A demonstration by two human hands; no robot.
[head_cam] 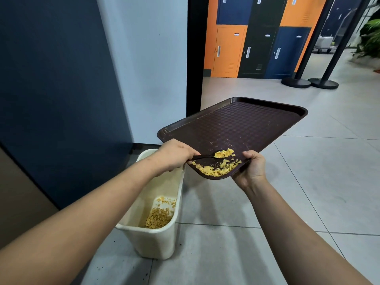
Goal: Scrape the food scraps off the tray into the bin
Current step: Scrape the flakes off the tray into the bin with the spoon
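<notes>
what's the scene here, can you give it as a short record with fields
tray: brown, held tilted beside the bin, not clearly over it
left hand: holds a dark spoon against the tray
right hand: grips the tray's near edge
scraps: yellow flakes heaped at the tray's near corner
bin: cream, on the floor, yellow scraps already at its bottom
task state: scraps not yet off the tray
</notes>
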